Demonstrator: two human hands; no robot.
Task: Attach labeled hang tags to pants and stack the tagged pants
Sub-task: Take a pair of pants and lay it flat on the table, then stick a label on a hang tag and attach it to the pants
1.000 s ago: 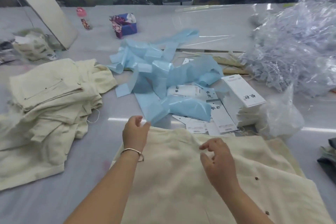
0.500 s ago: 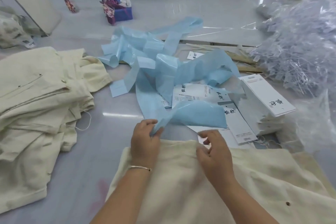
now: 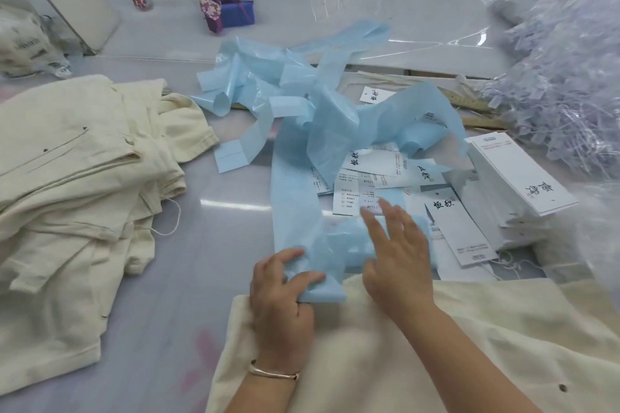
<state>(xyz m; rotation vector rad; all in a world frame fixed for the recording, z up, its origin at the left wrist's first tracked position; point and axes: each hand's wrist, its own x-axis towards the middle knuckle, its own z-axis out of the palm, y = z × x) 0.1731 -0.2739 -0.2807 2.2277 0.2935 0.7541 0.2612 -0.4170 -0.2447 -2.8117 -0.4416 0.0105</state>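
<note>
Two bare hands work at the lower centre of the head view, the only view given. The left hand [image 3: 281,305] has its fingers and thumb curled round the near end of a blue backing strip [image 3: 295,211], pinching it just above the top edge of the cream pants [image 3: 385,345] that lie flat on the surface [image 3: 208,245] at the bottom of the frame. The right hand [image 3: 397,255] is spread, fingers straight and slightly fanned, reaching over the crumpled strip toward the loose hang tags [image 3: 369,191]; it holds nothing.

The tags lie scattered at centre right, partly buried under the blue strip, with a neat tag stack [image 3: 523,184] just to their right. A pile of folded pants [image 3: 77,171] sits at the left of the frame, well apart from the pair under the hands.

The tags look like thin, stiff card: light, easy to slide, best pinched by an edge or lifted by the string end. The strip seems flimsy and slick, likely to drag tags along if pulled. The pants are soft and limp, so they would be best taken by the waistband with both hands.

Both forearms enter from the bottom edge, the left wrist wearing a thin bracelet [image 3: 273,374], the right palm turned down.
</note>
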